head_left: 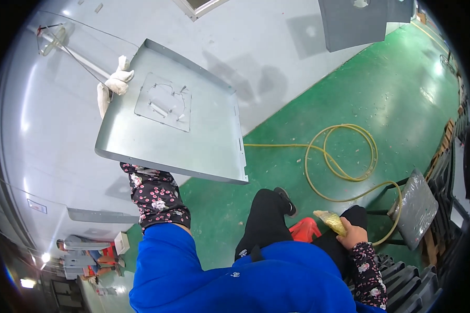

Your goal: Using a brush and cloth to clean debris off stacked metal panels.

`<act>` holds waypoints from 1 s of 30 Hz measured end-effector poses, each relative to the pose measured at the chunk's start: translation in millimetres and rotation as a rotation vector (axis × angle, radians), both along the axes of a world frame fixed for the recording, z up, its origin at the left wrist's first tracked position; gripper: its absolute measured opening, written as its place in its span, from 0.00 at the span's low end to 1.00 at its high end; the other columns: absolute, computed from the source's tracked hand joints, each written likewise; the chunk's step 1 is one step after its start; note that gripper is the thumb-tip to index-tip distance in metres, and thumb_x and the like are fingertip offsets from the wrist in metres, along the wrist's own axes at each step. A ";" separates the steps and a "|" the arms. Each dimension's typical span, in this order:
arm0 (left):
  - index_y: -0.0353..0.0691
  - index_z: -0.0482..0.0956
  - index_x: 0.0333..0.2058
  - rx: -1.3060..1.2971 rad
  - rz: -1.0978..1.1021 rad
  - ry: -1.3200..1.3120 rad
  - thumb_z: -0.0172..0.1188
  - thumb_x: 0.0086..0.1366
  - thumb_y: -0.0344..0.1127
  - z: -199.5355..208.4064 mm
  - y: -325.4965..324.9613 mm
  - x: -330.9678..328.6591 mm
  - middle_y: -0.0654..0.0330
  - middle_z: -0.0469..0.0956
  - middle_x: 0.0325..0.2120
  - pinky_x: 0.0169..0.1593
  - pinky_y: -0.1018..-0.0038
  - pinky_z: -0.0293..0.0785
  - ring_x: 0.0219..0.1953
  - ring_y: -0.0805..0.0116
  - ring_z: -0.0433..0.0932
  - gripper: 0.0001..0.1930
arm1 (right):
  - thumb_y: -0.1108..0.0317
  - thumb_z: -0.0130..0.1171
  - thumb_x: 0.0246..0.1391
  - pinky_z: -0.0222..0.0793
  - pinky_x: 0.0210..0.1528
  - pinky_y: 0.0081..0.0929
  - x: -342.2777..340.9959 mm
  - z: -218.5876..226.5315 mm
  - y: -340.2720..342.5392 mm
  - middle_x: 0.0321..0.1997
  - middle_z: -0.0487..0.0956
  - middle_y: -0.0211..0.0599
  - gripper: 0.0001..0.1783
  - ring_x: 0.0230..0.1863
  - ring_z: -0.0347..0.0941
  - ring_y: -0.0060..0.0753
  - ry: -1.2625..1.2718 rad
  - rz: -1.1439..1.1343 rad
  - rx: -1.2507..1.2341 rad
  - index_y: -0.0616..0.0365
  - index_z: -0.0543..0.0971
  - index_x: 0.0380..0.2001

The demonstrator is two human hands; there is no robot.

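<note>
My left hand [119, 79], in a white glove, grips the far left edge of a large sheet-metal panel [203, 122] with turned-up sides. The panel is held up at a tilt, and my left forearm passes beneath it. Set in its middle is a square plate [163, 101] with a circular outline and small fittings. Low on the right, my bare right hand [353, 235] is closed round a yellow-wrapped hand tool [333, 223] with a pale tip. A yellow hose seems to run to this tool; its working end is too unclear to name.
The yellow hose [344, 177] lies looped on the green floor [277, 120]. A plastic-covered stool [415, 208] stands at right, near stacked dark parts [410, 284]. A red stool [304, 229] shows between my legs. A pale work surface [203, 52] spreads behind the panel. Other people [86, 255] sit far left.
</note>
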State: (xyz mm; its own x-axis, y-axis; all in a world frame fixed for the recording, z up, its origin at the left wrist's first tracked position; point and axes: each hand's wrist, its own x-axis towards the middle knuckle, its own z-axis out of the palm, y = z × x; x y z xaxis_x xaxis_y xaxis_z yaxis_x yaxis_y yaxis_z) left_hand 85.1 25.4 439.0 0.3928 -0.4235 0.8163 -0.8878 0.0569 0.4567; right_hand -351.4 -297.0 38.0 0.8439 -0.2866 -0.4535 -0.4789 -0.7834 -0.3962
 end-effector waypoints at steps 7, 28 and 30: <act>0.30 0.74 0.41 0.089 0.133 -0.086 0.44 0.68 0.35 -9.3 10.8 -0.2 0.46 0.65 0.58 0.66 0.65 0.51 0.66 0.60 0.56 0.14 | 0.54 0.67 0.40 0.72 0.43 0.41 2.1 5.5 0.5 0.34 0.81 0.45 0.41 0.37 0.77 0.49 0.028 0.002 0.002 0.42 0.65 0.60; 0.31 0.74 0.45 0.377 0.486 -0.311 0.48 0.66 0.32 -7.1 56.1 54.0 0.47 0.64 0.59 0.66 0.69 0.52 0.67 0.60 0.54 0.14 | 0.64 0.67 0.43 0.71 0.47 0.28 179.0 241.7 7.4 0.45 0.79 0.49 0.37 0.42 0.77 0.45 -0.325 0.588 0.435 0.50 0.68 0.59; 0.31 0.74 0.46 0.393 0.505 -0.324 0.48 0.66 0.32 -10.6 56.8 56.9 0.47 0.64 0.59 0.66 0.69 0.52 0.67 0.60 0.54 0.14 | 0.62 0.68 0.42 0.71 0.48 0.32 190.8 232.7 11.0 0.44 0.79 0.47 0.37 0.43 0.77 0.43 -0.509 0.216 0.527 0.49 0.69 0.59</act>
State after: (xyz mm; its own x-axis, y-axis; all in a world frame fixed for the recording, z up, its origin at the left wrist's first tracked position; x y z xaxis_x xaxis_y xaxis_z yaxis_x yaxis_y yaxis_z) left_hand 141.9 82.2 428.5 0.3820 -0.5407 0.7495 -0.8569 -0.5109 0.0682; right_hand -160.6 -286.1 270.7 0.9982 0.0554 -0.0246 0.0054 -0.4849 -0.8745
